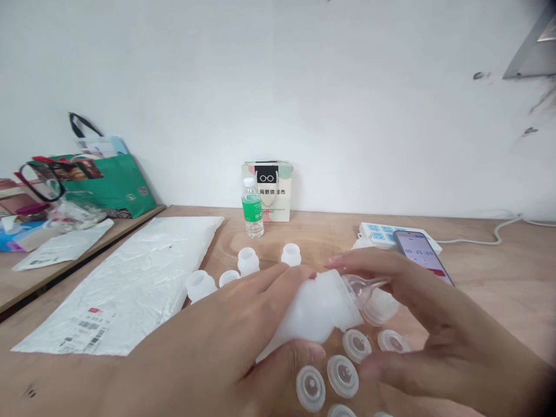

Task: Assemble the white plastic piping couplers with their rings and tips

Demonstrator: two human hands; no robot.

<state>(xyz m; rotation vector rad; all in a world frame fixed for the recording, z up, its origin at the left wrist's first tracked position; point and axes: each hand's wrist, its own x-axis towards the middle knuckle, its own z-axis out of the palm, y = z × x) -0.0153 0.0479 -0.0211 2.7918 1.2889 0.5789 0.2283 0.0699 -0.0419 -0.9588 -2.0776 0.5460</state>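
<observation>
My left hand [243, 324] is closed around a white translucent squeeze bottle [310, 307], tilted with its wide collar end to the right. A clear nipple-shaped piece [362, 292] sticks out at that end. Whether it is seated in the collar I cannot tell. Around this end arches my right hand [438, 324], thumb and fingers apart. Its fingertips are near the collar's upper edge, and contact is unclear. Under the hands lie several clear round discs with raised centres, one of them a disc [343, 375] close to my right thumb.
Several white bottles, including an open-necked one [248, 260], stand behind my hands. Further back are a water bottle [253, 209] and a paper bag [278, 197]. A white mailer [143, 272] lies left. A phone [419, 255] leans by a power strip [377, 230] at right.
</observation>
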